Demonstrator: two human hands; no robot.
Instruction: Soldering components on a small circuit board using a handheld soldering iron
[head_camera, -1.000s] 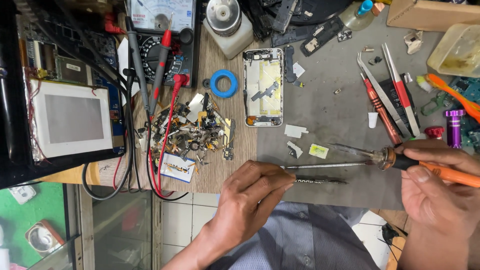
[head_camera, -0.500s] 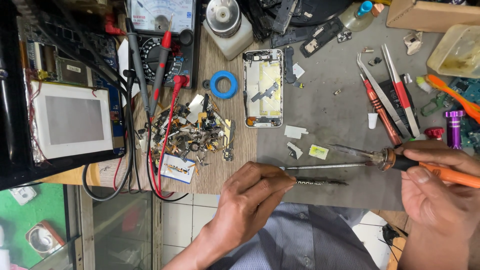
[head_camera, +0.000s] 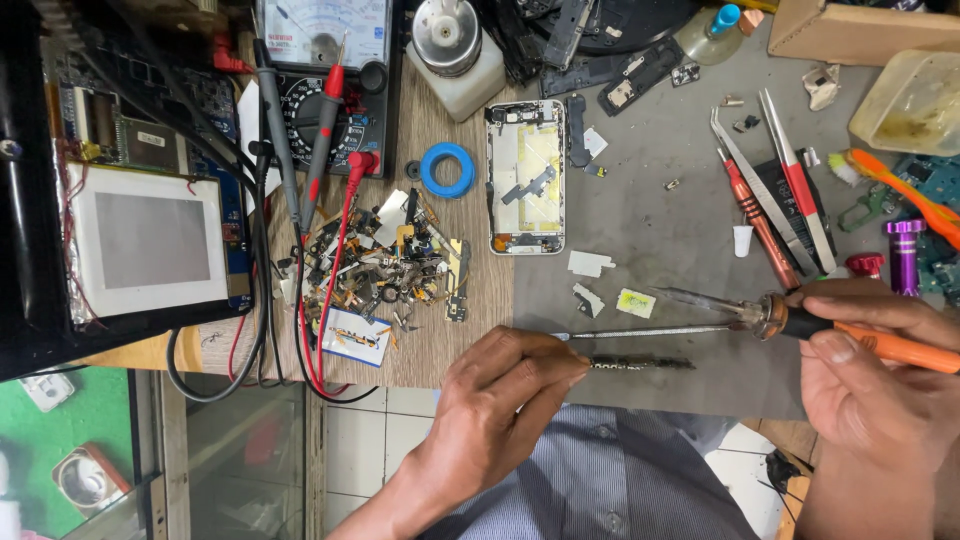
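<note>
Far left on the table (head_camera: 640, 230), a flat grey-white screen panel (head_camera: 150, 240) lies over a dark frame with tangled black and red probe leads (head_camera: 330, 260); next to it a heap of tiny metal and gold flex scraps (head_camera: 390, 265), a blue tape ring (head_camera: 447, 169), then an opened phone chassis (head_camera: 526, 178) with bare yellowish insides. Low centre, left hand (head_camera: 500, 410) curled, fingertips pinched on the end of a thin metal strand (head_camera: 650, 332) and over a dark braided strip (head_camera: 640, 364) lying on the smooth grey mat. Right edge, right hand (head_camera: 880, 390) wrapped tight round the orange-and-black handle of a soldering iron (head_camera: 800, 320), pointed metal tip aimed left, above the strand. Steel tweezers (head_camera: 770, 190) and a red-handled screwdriver (head_camera: 755, 215) lie above it.
</note>
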